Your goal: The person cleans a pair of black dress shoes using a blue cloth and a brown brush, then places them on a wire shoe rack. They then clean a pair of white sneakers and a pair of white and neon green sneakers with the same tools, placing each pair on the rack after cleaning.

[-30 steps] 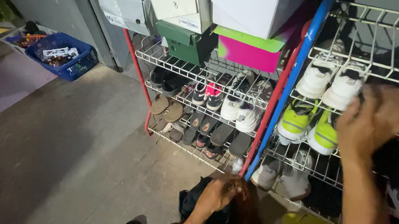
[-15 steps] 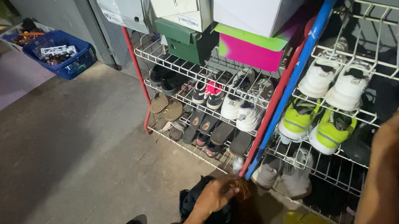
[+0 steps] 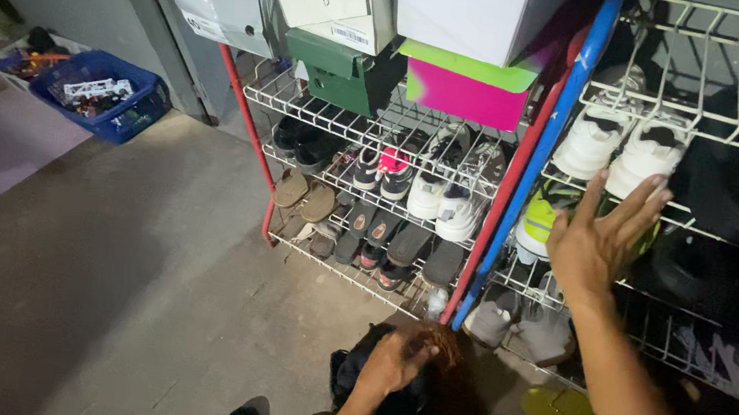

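The yellow-green sneakers [image 3: 543, 217] stood on the middle wire shelf of the blue-framed rack [image 3: 564, 120], just under a pair of white sneakers [image 3: 620, 144], and were half hidden behind the right hand [image 3: 599, 241]. What showed of them was a bright lime upper with a pale sole, the toes pointing out toward the floor. The right hand was spread, fingers apart and pointing up, its palm facing the shoes, and it held nothing; whether the fingertips actually touched the shelf wire or the white pair could not be made out from above.

The left hand [image 3: 399, 358] was low down near the person's knees, curled over a dark bundle [image 3: 379, 389] that may have been a black shoe or a bag; the light there was too poor to say, though the fingers looked closed on it.

The risk I saw lay with the crowded shelf: an open hand coming in at that angle could have nudged the white pair or pushed a lime shoe back through the gaps in the wire, since the shoes sat loose and close together.

To the left stood the red-framed rack [image 3: 249, 117] with sandals and small sneakers, stacked shoe boxes [image 3: 472, 15] on top of it, and farther off a blue crate [image 3: 103, 98] on the concrete floor [image 3: 128, 277].
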